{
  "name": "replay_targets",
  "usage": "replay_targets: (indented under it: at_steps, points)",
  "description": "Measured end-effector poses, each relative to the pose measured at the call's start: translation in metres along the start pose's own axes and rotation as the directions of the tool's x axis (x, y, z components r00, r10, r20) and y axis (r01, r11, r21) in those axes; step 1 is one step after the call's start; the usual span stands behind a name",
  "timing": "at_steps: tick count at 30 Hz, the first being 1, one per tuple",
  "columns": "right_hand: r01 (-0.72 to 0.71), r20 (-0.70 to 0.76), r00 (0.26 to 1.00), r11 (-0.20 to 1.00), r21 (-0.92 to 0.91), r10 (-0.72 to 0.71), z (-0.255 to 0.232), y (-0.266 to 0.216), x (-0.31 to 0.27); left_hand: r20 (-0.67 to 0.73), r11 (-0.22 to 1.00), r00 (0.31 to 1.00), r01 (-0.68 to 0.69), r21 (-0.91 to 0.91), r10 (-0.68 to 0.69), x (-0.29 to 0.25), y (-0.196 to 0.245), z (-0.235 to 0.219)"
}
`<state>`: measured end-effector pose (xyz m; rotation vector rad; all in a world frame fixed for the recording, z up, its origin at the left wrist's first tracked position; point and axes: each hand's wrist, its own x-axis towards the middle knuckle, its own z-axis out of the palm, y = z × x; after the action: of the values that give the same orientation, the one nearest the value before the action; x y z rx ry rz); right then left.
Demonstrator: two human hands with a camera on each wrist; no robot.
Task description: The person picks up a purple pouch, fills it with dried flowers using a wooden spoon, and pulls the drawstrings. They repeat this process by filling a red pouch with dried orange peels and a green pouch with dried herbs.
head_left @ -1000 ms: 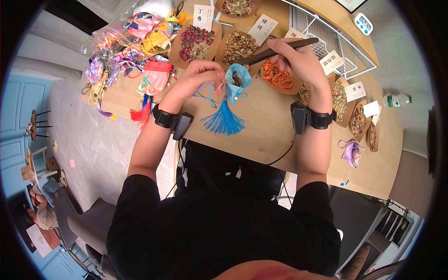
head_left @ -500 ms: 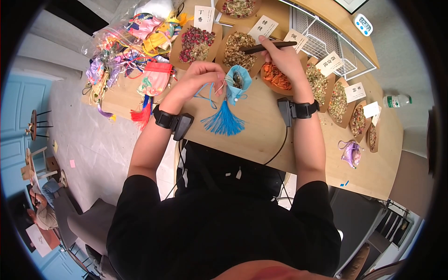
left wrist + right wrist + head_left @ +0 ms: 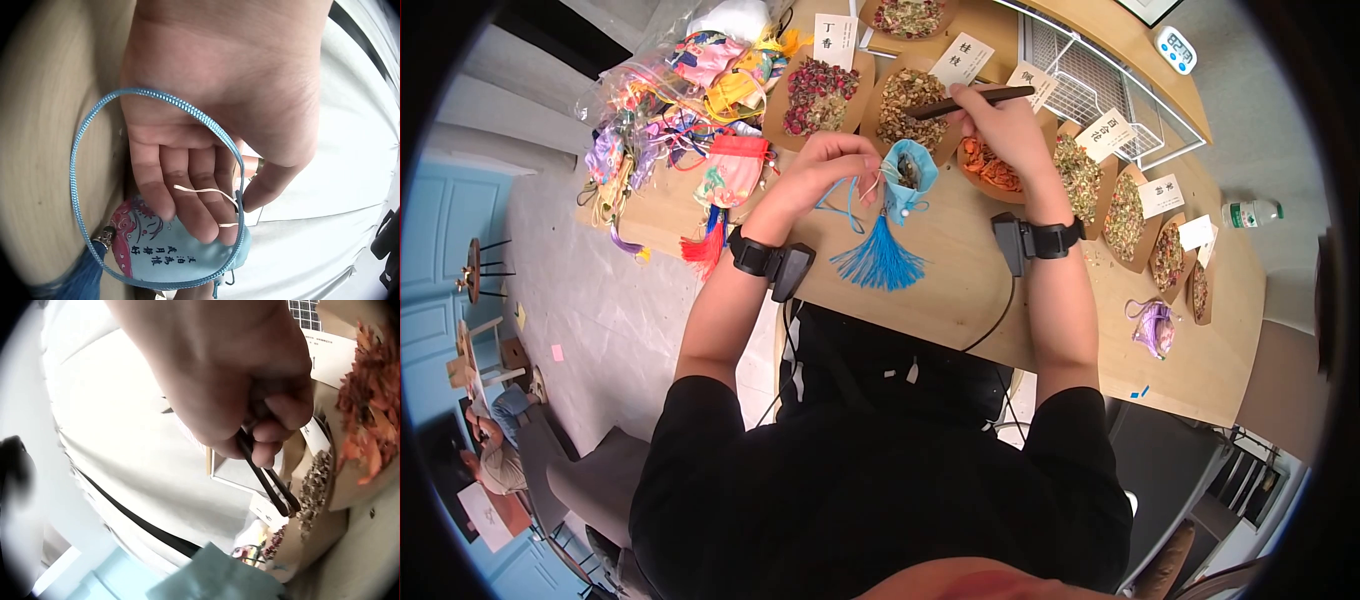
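Observation:
My left hand (image 3: 830, 168) pinches the rim and cords of a light blue sachet (image 3: 900, 203), whose mouth stands open with dark dried herbs inside. A blue tassel (image 3: 880, 258) hangs below it. In the left wrist view the sachet (image 3: 169, 247) shows a pink pattern and dark lettering, and a blue cord (image 3: 74, 181) loops in front of the hand. My right hand (image 3: 1008, 128) grips dark wooden tweezers (image 3: 1000, 95). Their tips rest at brown chopped herbs (image 3: 900, 92) in a paper tray; in the right wrist view the tweezer prongs (image 3: 265, 481) lie close together.
Orange dried petals (image 3: 990, 165) lie in a tray beneath the right hand. Dark red buds (image 3: 815, 85) fill the tray to the left. More labelled herb trays curve rightward past a purple sachet (image 3: 1152, 328). Several colourful sachets (image 3: 735, 165) are piled at left. A wire rack (image 3: 1085, 100) stands behind.
My right hand has moved the tweezers from above the sachet's mouth up and away to the brown herbs, turning slightly. My left hand and the sachet stay nearly still.

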<state>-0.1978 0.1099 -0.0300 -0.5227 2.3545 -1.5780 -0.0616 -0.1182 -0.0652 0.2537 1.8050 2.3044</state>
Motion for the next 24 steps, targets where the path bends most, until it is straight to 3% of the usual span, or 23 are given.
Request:
replay_targets:
  at_steps: [4,7,13,16,20,24]
  points:
    - [-0.041,0.115,0.993,0.997,0.061,0.033,-0.028,-0.029,-0.013,-0.002,1.0,1.0,-0.005,0.004,0.005,0.0,0.0,0.001]
    - [-0.029,0.203,0.979,1.0,0.007,0.026,-0.037,-0.048,-0.026,-0.006,1.0,1.0,-0.006,0.001,0.006,-0.001,0.001,0.001]
    - [0.051,-0.015,0.999,0.998,0.035,-0.05,-0.025,-0.024,-0.009,0.001,1.0,1.0,-0.006,-0.015,0.006,0.0,-0.001,0.0]
    - [0.131,-0.144,0.978,0.979,-0.155,-0.153,-0.009,-0.005,0.001,0.008,1.0,1.0,-0.015,-0.001,0.015,0.001,-0.001,-0.001]
    - [0.125,-0.082,0.985,0.957,-0.261,-0.151,0.004,0.009,0.005,0.015,1.0,1.0,-0.014,0.017,0.014,0.001,-0.002,-0.002]
    - [0.118,0.007,0.993,0.967,-0.225,-0.12,-0.001,0.014,0.007,0.01,1.0,1.0,-0.016,0.023,0.016,0.0,-0.001,-0.001]
